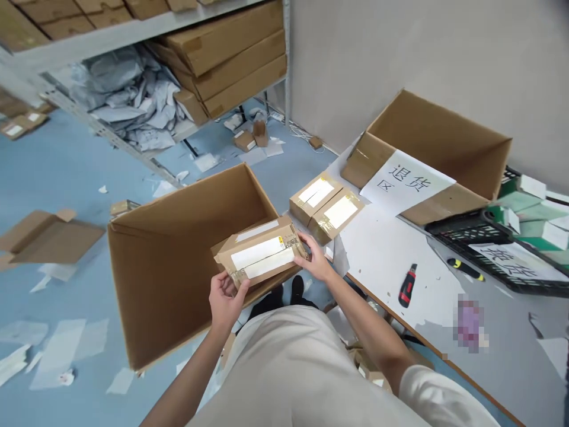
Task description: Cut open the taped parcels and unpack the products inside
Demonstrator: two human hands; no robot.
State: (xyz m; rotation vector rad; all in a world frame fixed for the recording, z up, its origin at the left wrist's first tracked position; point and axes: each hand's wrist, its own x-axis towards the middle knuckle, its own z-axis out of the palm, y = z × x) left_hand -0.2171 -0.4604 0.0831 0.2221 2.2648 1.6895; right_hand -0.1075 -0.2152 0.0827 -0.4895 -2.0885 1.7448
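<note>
Between my two hands is a small brown cardboard box (262,264) with white labels and clear tape on it. My left hand (227,299) grips its near left end, thumb on the taped edge. At the opposite end, my right hand (315,256) has its fingers around the taped corner. The held box is above the right side of a large open carton (155,279), whose visible inside shows bare cardboard. Two similar labelled boxes, a left one (313,193) and a right one (336,214), sit side by side on the table corner to the right.
On the white table (368,255) lie a red-black utility knife (408,286) and a yellow-black cutter (466,269). Behind them stand an open carton (382,157) with a handwritten sheet and a black crate (471,252). A metal shelf (111,38) holds boxes; paper scraps litter the blue floor (89,196).
</note>
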